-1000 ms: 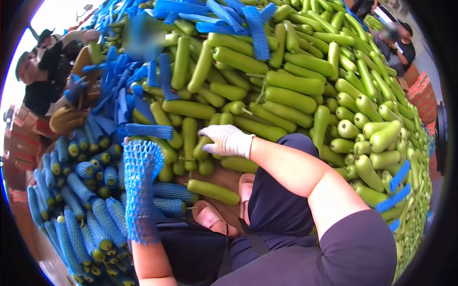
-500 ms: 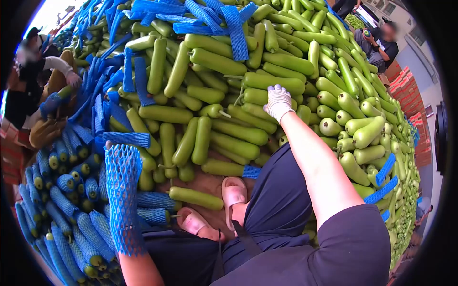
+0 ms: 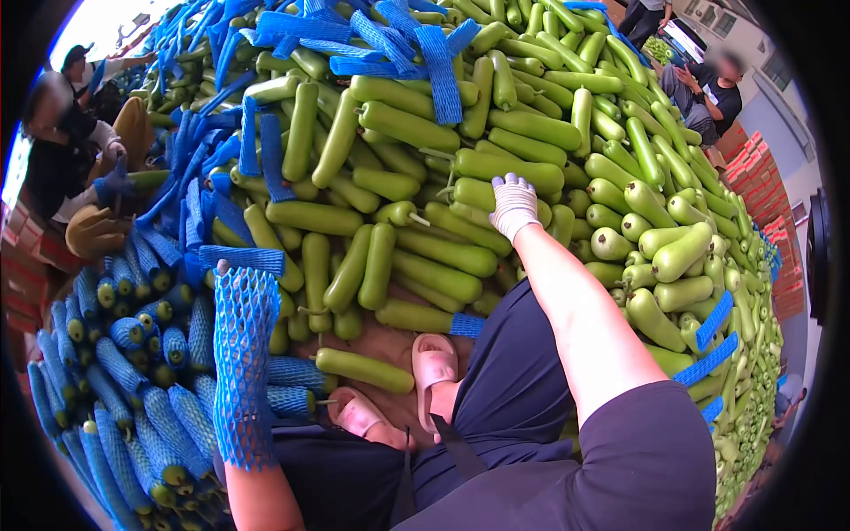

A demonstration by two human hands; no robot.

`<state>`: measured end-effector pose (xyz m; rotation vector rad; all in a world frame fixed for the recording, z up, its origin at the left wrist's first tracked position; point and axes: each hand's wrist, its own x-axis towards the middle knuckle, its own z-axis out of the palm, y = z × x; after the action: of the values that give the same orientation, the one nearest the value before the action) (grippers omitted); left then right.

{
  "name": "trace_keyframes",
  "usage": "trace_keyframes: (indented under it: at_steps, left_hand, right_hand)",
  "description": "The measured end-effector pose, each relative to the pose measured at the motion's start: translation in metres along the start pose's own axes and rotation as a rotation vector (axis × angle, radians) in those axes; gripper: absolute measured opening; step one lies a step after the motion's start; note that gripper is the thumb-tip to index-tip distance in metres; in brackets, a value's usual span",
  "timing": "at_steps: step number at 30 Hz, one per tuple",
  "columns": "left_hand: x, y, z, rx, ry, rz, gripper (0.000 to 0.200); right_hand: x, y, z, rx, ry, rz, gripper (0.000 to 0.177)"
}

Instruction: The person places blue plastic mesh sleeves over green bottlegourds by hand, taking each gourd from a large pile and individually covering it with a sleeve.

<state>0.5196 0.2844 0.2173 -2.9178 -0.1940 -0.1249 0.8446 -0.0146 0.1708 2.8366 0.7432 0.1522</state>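
A person sits at the foot of a heap of green gourds (image 3: 531,128). Their white-gloved right hand (image 3: 513,205) lies on one gourd (image 3: 474,193) mid-heap, fingers curled over it; I cannot tell whether the grip has closed. At the heap's left edge, the left hand (image 3: 241,292) is hidden inside a blue foam net (image 3: 241,389), so its grip is unseen.
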Motion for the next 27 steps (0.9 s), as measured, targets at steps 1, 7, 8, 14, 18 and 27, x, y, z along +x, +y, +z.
trace_keyframes:
  at_steps: [1, 7, 8, 14, 18, 27]
  left_hand:
    - [-0.001, 0.0, -0.002, -0.001, 0.022, 0.011, 0.011]
    - [-0.003, 0.004, -0.009, -0.008, 0.171, 0.062, 0.01]
    - [0.0, 0.005, -0.007, -0.022, 0.19, 0.081, 0.01]
    - [0.0, 0.01, -0.01, -0.039, 0.264, 0.169, 0.009]
    - [0.009, 0.032, -0.061, -0.067, -0.149, 0.061, 0.024]
    - [0.0, 0.018, -0.03, -0.524, 0.443, -0.077, 0.032]
  right_hand:
    - [0.0, -0.001, 0.001, 0.008, -0.008, -0.018, 0.064]
    - [-0.006, -0.004, -0.016, 0.045, -0.089, -0.107, 0.066]
    - [-0.006, -0.008, -0.021, 0.146, -0.076, -0.088, 0.069]
    - [0.01, -0.028, -0.038, 1.029, -0.044, 0.045, 0.065]
    - [0.013, -0.073, -0.083, 2.153, -0.351, -0.038, 0.057]
    - [-0.04, -0.201, -0.157, 2.475, -0.829, -0.377, 0.056]
